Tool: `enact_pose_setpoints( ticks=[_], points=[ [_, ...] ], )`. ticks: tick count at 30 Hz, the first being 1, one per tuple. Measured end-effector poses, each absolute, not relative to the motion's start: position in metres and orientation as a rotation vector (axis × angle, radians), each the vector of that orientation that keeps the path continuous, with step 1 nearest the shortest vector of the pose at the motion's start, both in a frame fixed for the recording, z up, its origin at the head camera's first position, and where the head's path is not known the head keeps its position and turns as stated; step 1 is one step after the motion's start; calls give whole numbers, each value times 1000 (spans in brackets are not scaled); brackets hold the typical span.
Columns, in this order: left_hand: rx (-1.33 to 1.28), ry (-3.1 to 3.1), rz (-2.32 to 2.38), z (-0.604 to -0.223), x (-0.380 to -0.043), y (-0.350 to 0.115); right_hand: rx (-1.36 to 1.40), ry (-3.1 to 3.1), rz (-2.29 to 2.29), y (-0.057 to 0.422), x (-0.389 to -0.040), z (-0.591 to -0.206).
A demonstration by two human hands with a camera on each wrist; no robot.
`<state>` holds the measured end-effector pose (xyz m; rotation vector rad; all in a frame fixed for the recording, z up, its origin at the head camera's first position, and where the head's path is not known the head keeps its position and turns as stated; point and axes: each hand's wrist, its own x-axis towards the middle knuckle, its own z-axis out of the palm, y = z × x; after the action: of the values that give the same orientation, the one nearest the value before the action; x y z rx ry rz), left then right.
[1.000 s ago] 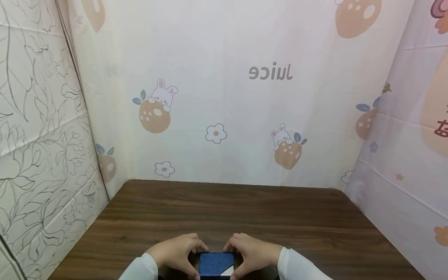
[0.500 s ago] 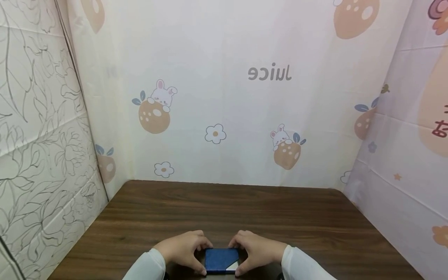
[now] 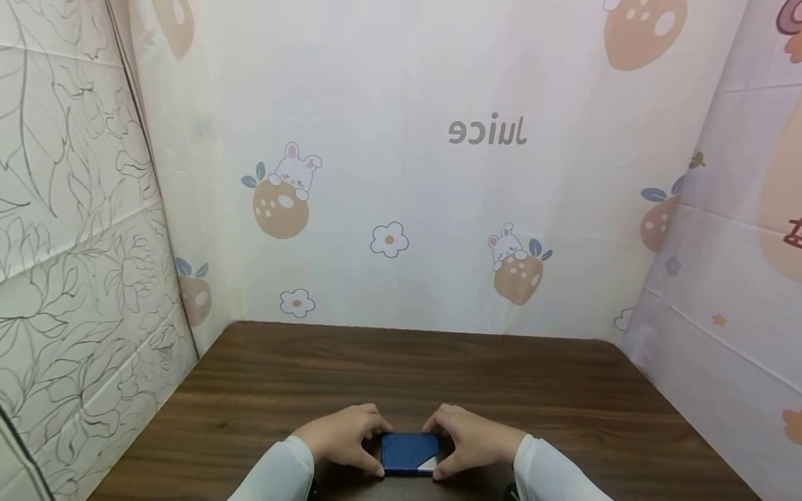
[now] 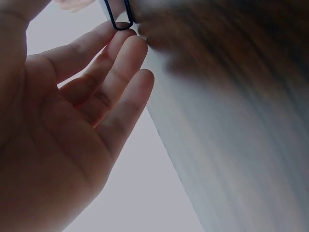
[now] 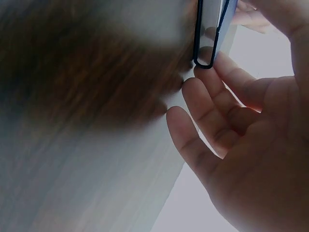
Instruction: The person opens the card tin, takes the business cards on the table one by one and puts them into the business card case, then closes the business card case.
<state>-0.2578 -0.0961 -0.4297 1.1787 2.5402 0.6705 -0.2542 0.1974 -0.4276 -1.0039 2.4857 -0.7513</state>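
A small flat blue card case [image 3: 409, 452] with a silver-white corner lies low over the brown table, long side across. My left hand [image 3: 344, 437] pinches its left end, thumb at the near corner and fingertips at the far one. Mirroring it, my right hand [image 3: 477, 438] pinches the right end. The left wrist view catches the dark-rimmed end of the case [image 4: 119, 8] at the fingertips, the other fingers loosely bent near the table. In the right wrist view, the opposite end of the case [image 5: 208, 34] looks shiny and black-edged beside the fingers. Its underside is hidden.
The wood-grain table [image 3: 413, 376] stretches beyond both hands to a printed curtain [image 3: 401, 174] at the back. A flower-line curtain [image 3: 81, 278] hangs along the left edge and another printed curtain [image 3: 720, 278] along the right.
Both hands have moved the card case together, away from the body and a little to the right. Their grip on its two ends looks the same.
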Motion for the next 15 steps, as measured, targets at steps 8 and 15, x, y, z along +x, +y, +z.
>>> enact_pose_setpoints(
  ticks=[8,15],
  points=[
    [1170,2568,683,-429,-261,-88,-959,2479,-793,204,-258,-426],
    [1197,2582,685,-432,-263,-86,-928,2479,-806,206,-259,-423]
  ],
)
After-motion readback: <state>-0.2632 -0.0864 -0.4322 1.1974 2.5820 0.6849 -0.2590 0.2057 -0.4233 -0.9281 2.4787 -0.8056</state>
